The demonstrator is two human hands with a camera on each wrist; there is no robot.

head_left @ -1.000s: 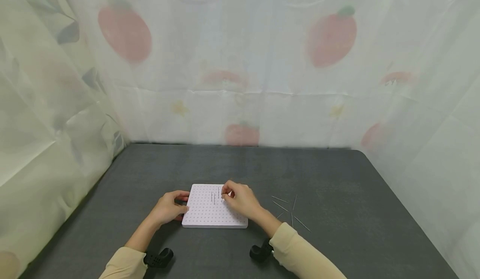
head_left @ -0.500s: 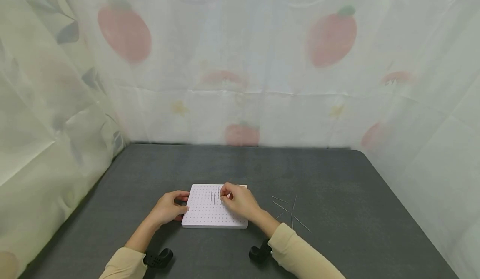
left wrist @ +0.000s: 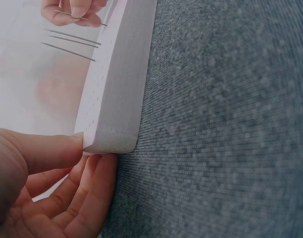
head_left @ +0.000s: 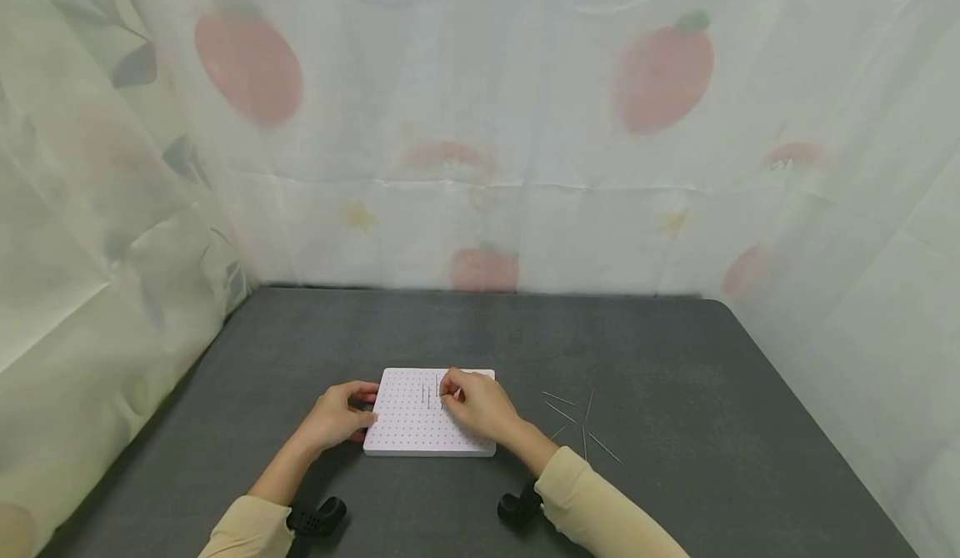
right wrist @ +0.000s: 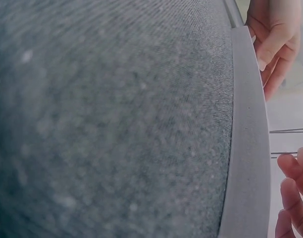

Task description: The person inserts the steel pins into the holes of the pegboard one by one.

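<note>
While L hand (head_left: 333, 416) gripped white pegboard's (head_left: 405, 434) L edge, R hand (head_left: 480, 404), nearer, pinched 1 metal pin (left wrist: 94, 22): axis approx. perp. to board, lower end at its face, just R of 3 standing pins (left wrist: 68, 52); insertion depth n/a (can't tell).

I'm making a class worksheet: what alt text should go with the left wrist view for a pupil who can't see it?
A left hand holds one end of a white dotted board. Three thin pins stick out from the board, and beyond them a right hand pinches a fourth pin. A grey tabletop fills the right side.
</note>
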